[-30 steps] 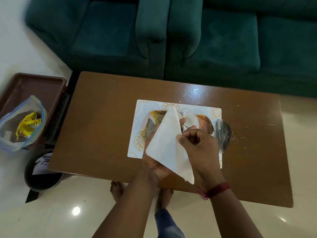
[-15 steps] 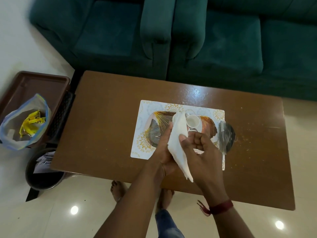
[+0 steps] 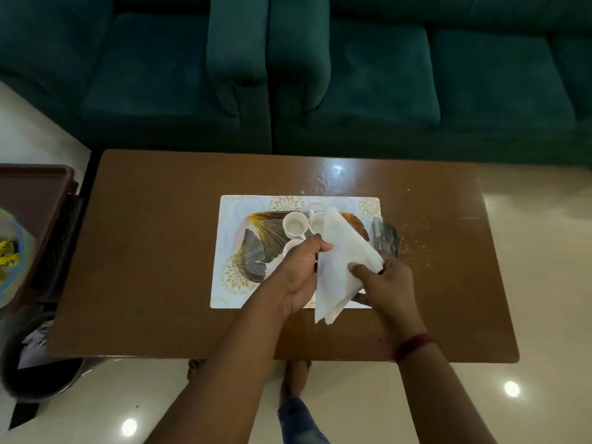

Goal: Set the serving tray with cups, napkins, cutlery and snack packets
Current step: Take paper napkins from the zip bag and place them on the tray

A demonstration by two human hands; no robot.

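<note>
A white paper napkin [image 3: 339,264], folded into a triangle, is held above the near right part of the gold-patterned serving tray [image 3: 259,238]. My left hand [image 3: 298,274] pinches its left edge and my right hand [image 3: 384,283] grips its right corner. Three small white cups [image 3: 294,223] stand on the tray, one partly behind my left hand. The tray sits on a white floral placemat [image 3: 230,251]. Grey metal cutlery [image 3: 386,237] lies at the placemat's right edge, partly hidden by the napkin.
The brown wooden table [image 3: 153,251] carries the placemat at its middle. Teal sofas [image 3: 288,75] stand right behind it. A brown crate [image 3: 35,200] with a plastic bag [image 3: 9,251] and a dark bin [image 3: 35,363] are at the left. My feet show under the near edge.
The napkin was bunched between my hands half a second ago; now it is spread into a flat triangle further right. Both hands shifted right, uncovering the cups.
</note>
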